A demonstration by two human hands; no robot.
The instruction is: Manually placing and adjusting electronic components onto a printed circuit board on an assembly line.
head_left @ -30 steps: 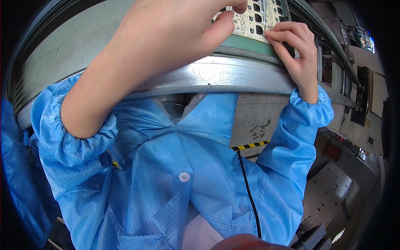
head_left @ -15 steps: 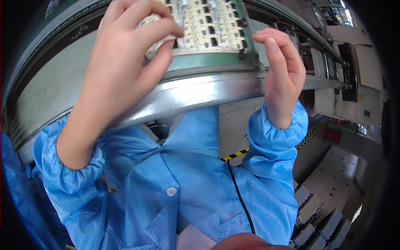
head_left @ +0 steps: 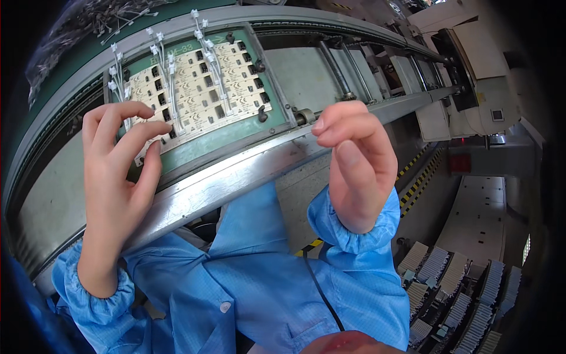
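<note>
A long metal conveyor rail (head_left: 236,177) curves across the view, and it carries a green carrier tray (head_left: 236,133) at working height just beyond the person's hands, so the panel inside it lies flat and within easy reach. That pale circuit panel (head_left: 197,88), studded with small black parts, sits framed in the tray, held in place by dark clips at its right edge, which seems meant to keep it from sliding. Thin white wire leads (head_left: 168,76) with small plugs run up across the panel in rows, standing free above its far edge. The left hand (head_left: 115,189) rests with its fingers (head_left: 127,138) curled onto the panel's near left corner, thumb beside them, touching but clasping nothing that shows. The right hand (head_left: 356,165) hovers off the tray's right side, above the rail, fingers bent loosely toward the thumb; whether anything tiny sits between them cannot be told. Blue smock cuffs (head_left: 354,227) close tight at both wrists, probably to keep cloth off the parts.
</note>
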